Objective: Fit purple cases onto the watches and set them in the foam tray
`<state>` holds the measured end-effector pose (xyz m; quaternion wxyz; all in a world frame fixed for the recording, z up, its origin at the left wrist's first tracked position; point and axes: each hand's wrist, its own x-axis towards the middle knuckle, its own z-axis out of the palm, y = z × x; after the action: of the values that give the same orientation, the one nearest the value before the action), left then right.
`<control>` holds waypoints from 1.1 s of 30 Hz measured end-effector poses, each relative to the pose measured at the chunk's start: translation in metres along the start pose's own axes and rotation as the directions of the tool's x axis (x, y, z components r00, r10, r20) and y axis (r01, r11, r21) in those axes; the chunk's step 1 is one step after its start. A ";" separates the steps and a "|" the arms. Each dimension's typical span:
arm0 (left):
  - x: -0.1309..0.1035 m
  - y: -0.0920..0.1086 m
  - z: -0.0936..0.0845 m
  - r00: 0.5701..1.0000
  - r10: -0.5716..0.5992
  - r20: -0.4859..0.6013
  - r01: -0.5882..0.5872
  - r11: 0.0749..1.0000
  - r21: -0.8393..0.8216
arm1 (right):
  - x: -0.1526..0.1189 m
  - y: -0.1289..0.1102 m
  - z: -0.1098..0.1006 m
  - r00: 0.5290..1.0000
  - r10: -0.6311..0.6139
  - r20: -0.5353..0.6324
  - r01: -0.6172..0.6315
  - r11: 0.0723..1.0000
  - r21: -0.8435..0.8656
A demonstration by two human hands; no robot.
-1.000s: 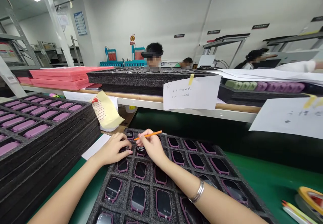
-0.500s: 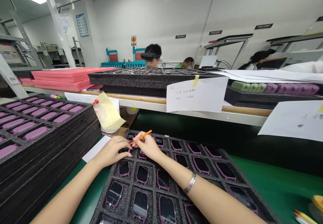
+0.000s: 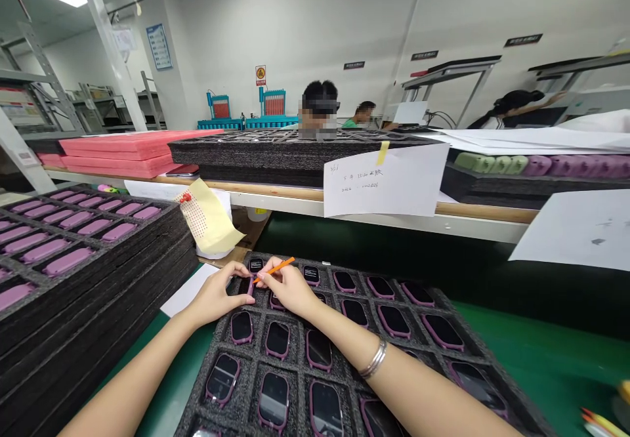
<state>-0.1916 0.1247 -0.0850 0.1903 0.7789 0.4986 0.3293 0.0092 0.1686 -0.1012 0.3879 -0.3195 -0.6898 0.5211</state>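
My left hand (image 3: 216,294) has its thumb and fingers around the edges of a purple-framed smartwatch body (image 3: 245,285) in the far left part of a black foam tray (image 3: 301,322). Pinched in my right hand (image 3: 290,287) is a thin orange stick (image 3: 281,266), its lower end at the right side of that watch. What the tip touches is too small to make out. More strapless watches, such as this one (image 3: 273,399), lie screen up in the tray's compartments. One at the far edge (image 3: 311,274) has a lit screen with white text.
Stacked foam trays with purple pieces (image 3: 69,261) stand at the left. A shelf (image 3: 275,204) ahead carries pink foam (image 3: 118,151), black trays (image 3: 275,161) and paper sheets. Yellow paper (image 3: 209,224) with red dots hangs from it. Other people sit beyond.
My left fingers have lifted and spread apart slightly, so more of the held watch shows. The orange stick has shifted a little. A person beyond the shelf appears farther right.
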 end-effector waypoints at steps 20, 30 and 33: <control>0.014 0.051 0.033 0.940 0.215 0.263 -0.275 0.937 0.214 | -0.028 0.017 -0.061 0.990 -0.002 -0.143 0.006 1.000 0.028; 0.017 0.043 0.029 0.949 0.237 0.206 -0.266 0.956 0.126 | -0.034 0.013 -0.057 0.996 -0.044 -0.082 0.044 0.999 -0.002; 0.018 0.041 0.030 0.954 0.228 0.193 -0.252 0.962 0.109 | -0.035 0.011 -0.056 0.996 -0.053 -0.069 0.051 0.998 -0.032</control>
<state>-0.1387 0.1242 -0.0745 0.1406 0.8711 0.4018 0.2450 0.0760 0.1682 -0.1102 0.4202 -0.3254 -0.6917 0.4889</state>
